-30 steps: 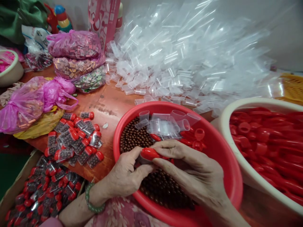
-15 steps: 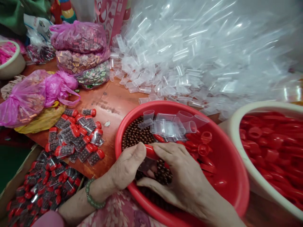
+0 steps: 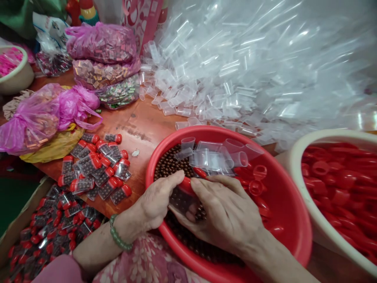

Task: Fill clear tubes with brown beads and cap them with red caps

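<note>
Over the red basin (image 3: 290, 220), my left hand (image 3: 157, 200) and my right hand (image 3: 226, 212) both grip one small clear container (image 3: 181, 200) with a red cap, dark brown balls showing inside it. My left thumb lies beside the cap, and its lower fingers are partly hidden behind the container. The right fingers and thumb close round the other side. Within the basin are brown beads (image 3: 171, 163), clear empty tubes (image 3: 210, 157) and red caps (image 3: 257, 186).
Filled capped containers (image 3: 97, 165) lie on the orange table (image 3: 141, 118), with more in a box (image 3: 55, 232) at lower left. Pink bags (image 3: 103, 41) stand behind. Clear tubes (image 3: 220, 78) are heaped at the back. A cream tub (image 3: 297, 165) of red caps stands right.
The right thumb and fingers have closed in around the container, and its bead-filled body now shows more between my hands. The whole view has shifted slightly.
</note>
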A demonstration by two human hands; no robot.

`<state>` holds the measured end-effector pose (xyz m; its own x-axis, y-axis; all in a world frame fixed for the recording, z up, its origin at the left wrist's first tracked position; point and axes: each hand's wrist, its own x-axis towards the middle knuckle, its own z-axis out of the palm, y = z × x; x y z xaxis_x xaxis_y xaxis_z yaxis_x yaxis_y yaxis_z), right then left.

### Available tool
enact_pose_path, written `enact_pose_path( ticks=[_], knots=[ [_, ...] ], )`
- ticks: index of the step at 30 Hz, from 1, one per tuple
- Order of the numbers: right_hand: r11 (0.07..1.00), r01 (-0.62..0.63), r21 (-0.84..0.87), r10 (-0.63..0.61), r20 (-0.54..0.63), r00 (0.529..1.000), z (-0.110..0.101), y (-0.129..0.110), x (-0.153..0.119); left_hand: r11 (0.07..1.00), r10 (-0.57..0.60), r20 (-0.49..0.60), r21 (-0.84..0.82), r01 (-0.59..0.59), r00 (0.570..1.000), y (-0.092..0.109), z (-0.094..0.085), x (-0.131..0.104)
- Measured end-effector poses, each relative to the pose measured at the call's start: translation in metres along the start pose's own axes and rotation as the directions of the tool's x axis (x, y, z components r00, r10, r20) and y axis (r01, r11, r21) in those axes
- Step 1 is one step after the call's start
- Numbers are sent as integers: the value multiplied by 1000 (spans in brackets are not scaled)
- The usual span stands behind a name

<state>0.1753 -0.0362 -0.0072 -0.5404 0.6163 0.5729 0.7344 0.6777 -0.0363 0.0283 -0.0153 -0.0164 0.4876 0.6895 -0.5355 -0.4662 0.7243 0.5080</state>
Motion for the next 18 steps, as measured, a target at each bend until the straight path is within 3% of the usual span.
enact_pose_path(
  ticks=[7,13,15,18],
  knots=[
    [997,48,-54,-45,58,997,-4,-1,6,998,9,-21,-63,-10,1000,4,2,2],
    [995,23,-94,-10,133,991,-8,-9,8,997,-79,164,29,75,983,9,2,-6],
    [996,15,-93,-6,95,995,-10,-13,8,997,-32,134,70,23,990,6,2,-10],
    [996,26,-81,-25,19,1000,-15,-18,7,990,71,-12,123,-69,997,-3,0,-19]
  ],
)
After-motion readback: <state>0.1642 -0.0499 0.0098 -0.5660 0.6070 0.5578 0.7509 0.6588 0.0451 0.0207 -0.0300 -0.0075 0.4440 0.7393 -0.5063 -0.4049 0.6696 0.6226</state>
